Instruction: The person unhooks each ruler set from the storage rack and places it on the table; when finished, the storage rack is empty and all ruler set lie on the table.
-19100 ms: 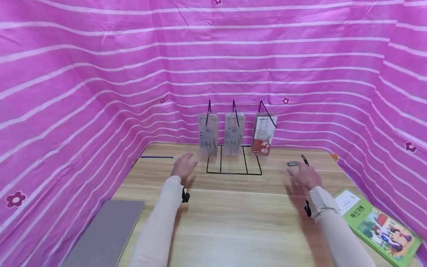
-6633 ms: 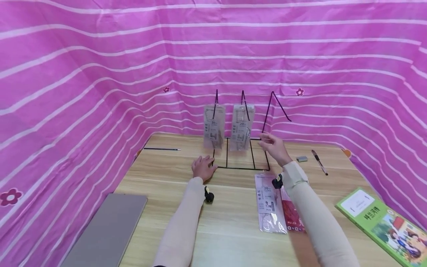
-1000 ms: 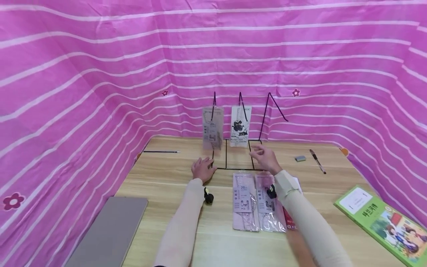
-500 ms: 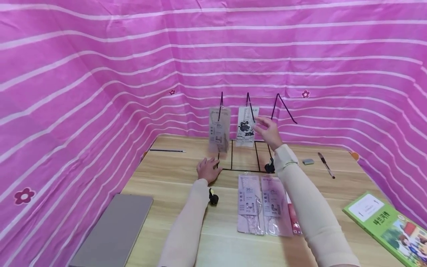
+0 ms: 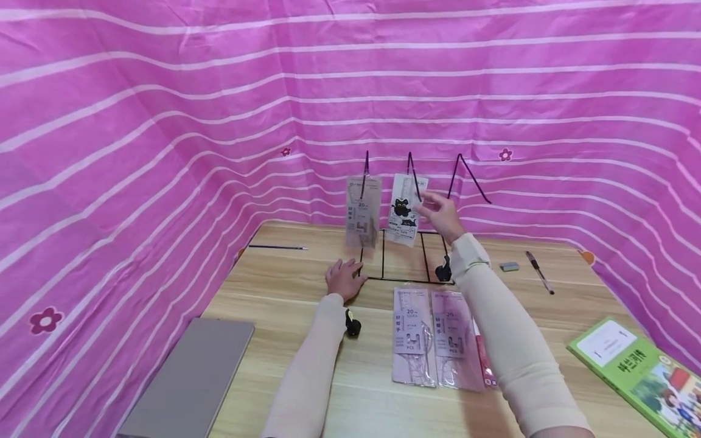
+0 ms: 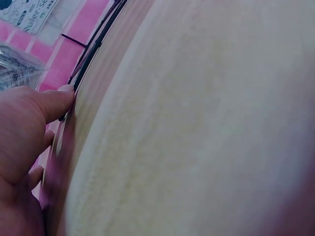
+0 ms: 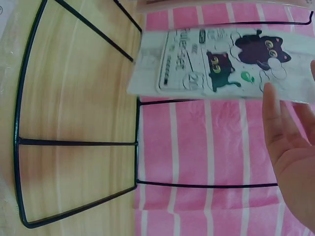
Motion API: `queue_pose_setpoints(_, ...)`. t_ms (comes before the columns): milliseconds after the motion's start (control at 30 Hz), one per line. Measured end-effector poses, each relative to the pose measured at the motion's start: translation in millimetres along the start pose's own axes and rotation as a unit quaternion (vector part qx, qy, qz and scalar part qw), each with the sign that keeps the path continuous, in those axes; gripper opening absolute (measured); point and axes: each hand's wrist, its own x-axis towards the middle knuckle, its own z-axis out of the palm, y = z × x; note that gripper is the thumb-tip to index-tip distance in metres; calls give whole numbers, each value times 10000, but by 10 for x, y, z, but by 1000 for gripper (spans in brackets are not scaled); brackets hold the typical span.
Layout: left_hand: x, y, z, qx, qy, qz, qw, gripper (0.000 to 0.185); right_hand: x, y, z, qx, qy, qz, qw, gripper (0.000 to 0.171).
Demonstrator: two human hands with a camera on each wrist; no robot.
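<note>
The right hand [image 5: 440,214] pinched the white cat-printed "Ruler Set" packet [image 5: 404,218] on the black wire rack [image 5: 406,278]; the left hand [image 5: 344,278], fingers relaxed, pressed the rack's base at nine o'clock.

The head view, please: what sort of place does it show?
Probably a staged tabletop set, not a real shop: a wooden table walled with pink striped cloth. A black wire rack holds hanging ruler packets, like a small stationery display, and the right hand touches the cat packet.
</note>
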Motion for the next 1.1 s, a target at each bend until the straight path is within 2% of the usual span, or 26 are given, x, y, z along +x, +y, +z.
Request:
queue_pose_setpoints(267,-1,9,15,14,-66,5,10000,46,-19,41,-8,-268,227,-106,9993,47)
queue_pose_setpoints(533,7,20,18,-41,-99,-46,9999,47,-121,42,-18,-489,349,-653,9961,47)
queue_pose_setpoints(767,58,-36,57,76,-2,1,10000,47,-256,28,-63,-732,211,-975,9923,45)
queue_pose_setpoints(967,36,-30,29,-36,20,64,10000,46,-420,49,-77,-1002,49,-1288,9866,46)
queue_pose_setpoints(1100,27,-28,29,-38,26,82,10000,46,-555,81,-68,-875,-28,-1363,9868,48)
